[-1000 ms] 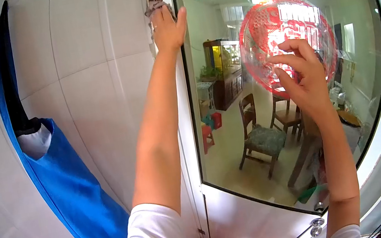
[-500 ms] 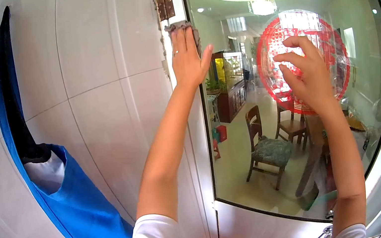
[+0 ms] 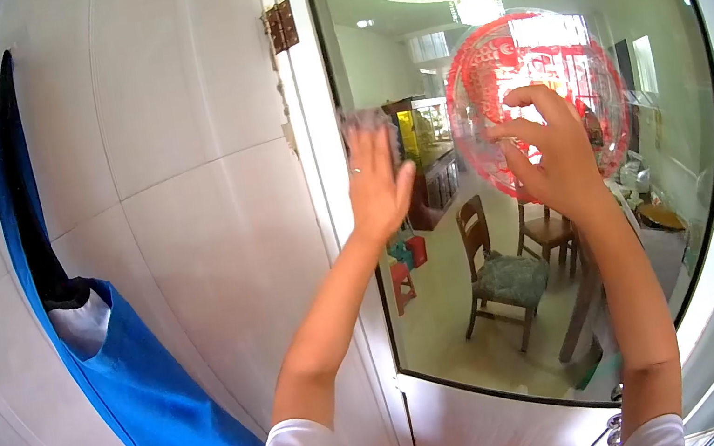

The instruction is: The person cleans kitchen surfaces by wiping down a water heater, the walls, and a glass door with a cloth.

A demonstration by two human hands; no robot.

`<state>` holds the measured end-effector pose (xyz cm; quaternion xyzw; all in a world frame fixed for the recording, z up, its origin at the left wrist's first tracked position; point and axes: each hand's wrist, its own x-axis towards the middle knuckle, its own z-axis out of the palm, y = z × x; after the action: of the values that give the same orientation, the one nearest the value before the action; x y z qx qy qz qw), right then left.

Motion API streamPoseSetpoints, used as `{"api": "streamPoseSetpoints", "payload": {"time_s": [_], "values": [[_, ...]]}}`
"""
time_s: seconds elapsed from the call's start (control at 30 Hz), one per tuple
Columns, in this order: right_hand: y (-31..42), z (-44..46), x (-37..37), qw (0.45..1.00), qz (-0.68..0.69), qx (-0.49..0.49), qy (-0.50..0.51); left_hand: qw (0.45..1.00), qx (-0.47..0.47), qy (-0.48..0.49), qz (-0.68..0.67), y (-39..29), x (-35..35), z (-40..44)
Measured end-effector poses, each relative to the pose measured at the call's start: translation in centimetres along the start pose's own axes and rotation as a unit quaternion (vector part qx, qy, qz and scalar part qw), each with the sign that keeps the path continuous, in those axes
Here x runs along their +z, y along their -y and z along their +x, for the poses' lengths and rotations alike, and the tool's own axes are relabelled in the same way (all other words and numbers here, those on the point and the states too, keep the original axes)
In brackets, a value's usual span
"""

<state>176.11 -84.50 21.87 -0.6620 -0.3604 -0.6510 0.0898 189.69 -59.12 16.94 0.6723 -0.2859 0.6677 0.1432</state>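
At the far left, a long blue fabric item with black trim and a white lining [image 3: 155,398] hangs against the white tiled wall [image 3: 156,96]. Right of the tiles, a brown, rusty-looking metal hinge [image 3: 282,26] sits on the white door frame [image 3: 311,89].

Next comes the left hand [image 3: 378,191], raised at the left edge of the large dark-edged glass pane [image 3: 431,324]. Its 4 fingers are straight and close together, its thumb stands apart, and they lie flat over a crumpled grey-brown cloth [image 3: 370,117]. The cloth is under and just beyond the fingertips, against the pane's edge near the frame. It is blurred and bunched, with no clear long axis. The left hand is the nearer of the 2; from the right hand, the cloth lies to the left and slightly higher.

Further right, the right hand [image 3: 553,154] is raised in front of the round red-and-clear decoration [image 3: 473,99], its fingers bent and thumb apart, with nothing visible between them. Whether it touches the pane, I cannot tell. Below it, 2 brown wooden chairs [image 3: 473,227] [image 3: 550,233] show in the glass.
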Motion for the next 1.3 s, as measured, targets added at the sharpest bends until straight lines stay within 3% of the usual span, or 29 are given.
{"api": "streamPoseSetpoints", "payload": {"time_s": [0.1,0.17,0.23,0.3,0.43,0.53,0.7,0.77,0.9,0.97,1.0,1.07,1.1,1.17,1.23,1.3], "values": [[-1.0,0.3,-0.7,0.999,0.019,0.027,0.0,0.998,-0.001,0.05,-0.046,-2.8,0.2,1.2],[-1.4,0.5,-1.2,1.0,0.003,0.019,-0.019,0.996,0.052,0.045,-0.055,-2.8,0.3,4.3],[-1.7,1.0,-2.5,0.999,-0.031,0.001,-0.029,0.994,0.099,0.029,0.018,-1.9,0.6,8.5],[-2.4,1.5,-3.9,0.997,-0.063,-0.017,-0.038,0.999,0.003,-0.038,0.026,-0.2,1.7,13.0],[-5.8,2.9,-7.5,0.989,-0.14,0.021,-0.038,0.99,-0.086,-0.112,0.019,-1.3,2.9,18.5],[-8.3,4.4,-8.8,0.978,-0.191,0.062,-0.049,0.987,0.05,-0.149,0.045,-5.2,4.2,19.4],[-10.6,6.2,-10.0,0.963,-0.264,0.021,-0.05,0.976,0.144,-0.162,-0.017,-5.1,2.9,19.8],[-11.8,6.5,-10.5,0.958,-0.282,0.008,-0.054,0.98,0.107,-0.165,0.024,-3.2,2.9,20.7],[-12.9,6.9,-11.4,0.94,-0.337,0.002,-0.049,0.96,0.048,-0.269,0.063,2.0,2.1,23.1],[-13.1,6.9,-11.5,0.935,-0.351,-0.006,-0.046,0.931,-0.109,-0.331,0.105,3.0,1.0,24.1],[-13.1,6.8,-11.4,0.934,-0.354,-0.007,-0.046,0.931,-0.109,-0.334,0.1,4.2,1.1,24.7],[-13.1,6.6,-11.2,0.931,-0.361,-0.009,-0.046,0.94,-0.149,-0.288,0.111,6.7,1.5,25.5],[-13.0,6.5,-11.1,0.933,-0.356,-0.01,-0.049,0.939,-0.149,-0.29,0.106,7.4,1.3,25.7],[-13.0,6.4,-10.7,0.933,-0.355,-0.013,-0.051,0.957,-0.113,-0.202,0.176,8.7,1.5,26.2],[-13.1,6.1,-10.5,0.923,-0.376,-0.035,-0.065,0.954,-0.14,-0.193,0.18,7.9,0.5,27.5],[-12.9,6.1,-10.6,0.922,-0.383,-0.026,-0.056,0.957,-0.186,-0.121,0.186,8.6,-0.8,29.0]]}}
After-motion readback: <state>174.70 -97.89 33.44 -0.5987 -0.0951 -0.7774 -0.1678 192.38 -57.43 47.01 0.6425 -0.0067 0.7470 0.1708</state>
